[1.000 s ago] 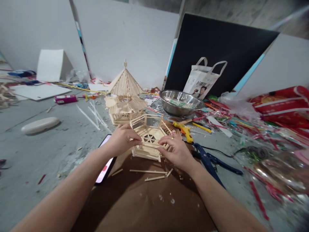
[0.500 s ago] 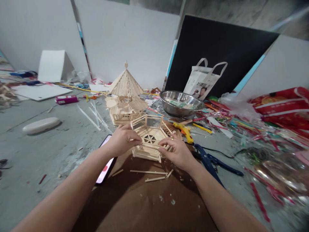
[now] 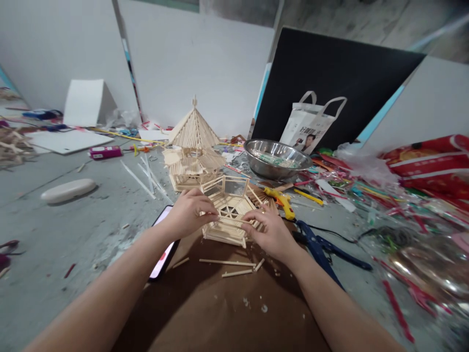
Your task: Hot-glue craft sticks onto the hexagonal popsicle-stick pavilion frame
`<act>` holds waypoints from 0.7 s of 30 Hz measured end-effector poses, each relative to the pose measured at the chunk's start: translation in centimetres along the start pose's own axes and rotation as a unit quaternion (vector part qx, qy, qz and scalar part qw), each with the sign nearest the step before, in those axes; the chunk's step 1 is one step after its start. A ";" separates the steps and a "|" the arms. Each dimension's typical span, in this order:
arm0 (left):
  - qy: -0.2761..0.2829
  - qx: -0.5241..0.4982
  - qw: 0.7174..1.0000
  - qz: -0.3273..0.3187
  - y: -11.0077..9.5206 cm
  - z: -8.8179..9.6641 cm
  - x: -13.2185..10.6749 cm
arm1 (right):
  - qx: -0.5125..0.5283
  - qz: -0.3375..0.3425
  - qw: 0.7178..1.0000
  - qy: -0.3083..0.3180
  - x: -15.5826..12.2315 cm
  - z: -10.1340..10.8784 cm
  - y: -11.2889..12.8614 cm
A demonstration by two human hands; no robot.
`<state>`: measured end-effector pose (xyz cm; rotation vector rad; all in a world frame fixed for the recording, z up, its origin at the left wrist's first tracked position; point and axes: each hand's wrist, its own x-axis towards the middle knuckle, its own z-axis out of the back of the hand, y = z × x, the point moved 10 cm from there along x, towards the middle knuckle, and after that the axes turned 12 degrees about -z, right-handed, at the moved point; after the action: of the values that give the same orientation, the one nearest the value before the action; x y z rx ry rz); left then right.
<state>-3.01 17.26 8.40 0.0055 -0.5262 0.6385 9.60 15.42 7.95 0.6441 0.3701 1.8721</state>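
A small hexagonal frame (image 3: 229, 205) built of thin wooden sticks sits on a brown board (image 3: 220, 298) in front of me. My left hand (image 3: 188, 212) and my right hand (image 3: 269, 232) pinch the two ends of a thin wooden stick (image 3: 230, 220) laid across the front of the frame. Both hands have their fingers closed. Behind the frame stands a taller stick pagoda (image 3: 193, 146) with a pointed roof. Loose sticks (image 3: 227, 264) lie on the board just below my hands.
A phone (image 3: 163, 244) with a lit screen lies under my left wrist. A yellow glue gun (image 3: 282, 201), blue pliers (image 3: 322, 244), a steel bowl (image 3: 276, 159), a white tote bag (image 3: 309, 124) and colourful litter (image 3: 384, 205) fill the right. A white oval object (image 3: 68, 190) lies left.
The view has shifted slightly down and right. My hands have stayed at the frame, with the fingers adjusting the stick a little.
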 end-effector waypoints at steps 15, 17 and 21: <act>-0.008 -0.185 0.981 0.062 -6.9 -0.7 1.0 | -0.033 0.032 0.997 -0.060 -3.0 4.5 2.2; -0.027 -0.275 0.954 0.116 -6.6 -1.8 0.7 | -0.087 -0.047 0.992 -0.076 -4.1 6.0 -1.2; -0.033 -0.402 0.897 0.181 -7.0 -3.6 0.3 | -0.240 -0.199 0.946 -0.089 -7.7 8.2 -9.9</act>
<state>2.87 12.35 6.51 -0.8754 -0.8375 0.7423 24.11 11.75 7.33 0.3662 -0.0776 1.4263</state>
